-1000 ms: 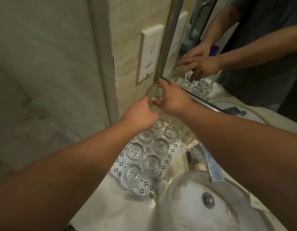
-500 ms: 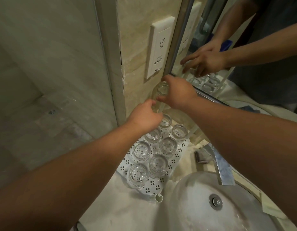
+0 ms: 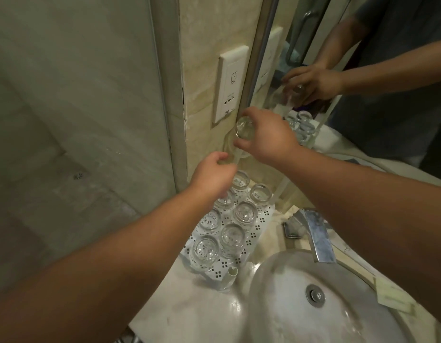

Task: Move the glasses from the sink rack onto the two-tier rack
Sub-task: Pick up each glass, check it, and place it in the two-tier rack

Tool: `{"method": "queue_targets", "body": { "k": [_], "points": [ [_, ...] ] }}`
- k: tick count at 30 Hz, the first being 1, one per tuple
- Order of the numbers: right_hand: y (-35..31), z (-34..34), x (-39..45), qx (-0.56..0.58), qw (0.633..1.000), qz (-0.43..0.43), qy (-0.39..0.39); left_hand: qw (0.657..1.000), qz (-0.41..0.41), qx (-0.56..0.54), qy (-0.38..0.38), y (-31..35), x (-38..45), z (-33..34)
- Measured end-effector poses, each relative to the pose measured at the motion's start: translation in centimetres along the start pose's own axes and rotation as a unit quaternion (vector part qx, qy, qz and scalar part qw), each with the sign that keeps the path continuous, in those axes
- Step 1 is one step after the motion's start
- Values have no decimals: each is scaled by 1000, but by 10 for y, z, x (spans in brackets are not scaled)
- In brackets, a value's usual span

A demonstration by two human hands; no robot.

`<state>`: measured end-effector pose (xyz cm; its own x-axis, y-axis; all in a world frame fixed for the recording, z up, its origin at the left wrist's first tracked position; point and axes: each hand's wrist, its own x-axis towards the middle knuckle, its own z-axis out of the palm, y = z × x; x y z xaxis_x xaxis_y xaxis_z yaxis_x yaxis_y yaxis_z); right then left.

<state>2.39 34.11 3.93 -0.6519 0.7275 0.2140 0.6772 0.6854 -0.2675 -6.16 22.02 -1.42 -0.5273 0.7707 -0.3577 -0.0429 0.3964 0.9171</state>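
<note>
Glass, the small clear tumbler (image 3: pixel 244 129) pinched in right hand (image 3: pixel 266 137), looks slick, brittle; grip its sidewall, while left hand (image 3: pixel 212 175) curls beside, hold unclear.

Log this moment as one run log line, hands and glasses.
right hand: holds raised glass | left hand: touching the upper tier's edge, grip unclear | seven glasses on perforated tray | step: placing

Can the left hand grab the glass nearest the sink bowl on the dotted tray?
Probably yes. That glass stands at the tray's near end with nothing above it. The left hand hovers higher up, over the farther glasses, and seems to hold nothing, so it could likely drop back to it.
</note>
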Motion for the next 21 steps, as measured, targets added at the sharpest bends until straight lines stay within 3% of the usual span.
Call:
{"method": "queue_targets", "body": {
  "k": [4,8,11,16,21],
  "points": [
    [-14,-24,-28,1,1000,-11,21,972,-114,-202,-46,16,-30,1],
    [-28,-43,-60,4,1000,-15,22,855,-243,-449,-94,29,-56,-5],
    [-41,-54,-84,9,1000,-15,18,797,-288,-517,-118,33,-78,-4],
    [-63,-67,-122,8,999,-28,19,770,-325,-523,-168,27,-114,1],
    [-83,-70,-154,5,998,-54,27,791,-312,-502,-159,19,-139,-8]
  ]
}}
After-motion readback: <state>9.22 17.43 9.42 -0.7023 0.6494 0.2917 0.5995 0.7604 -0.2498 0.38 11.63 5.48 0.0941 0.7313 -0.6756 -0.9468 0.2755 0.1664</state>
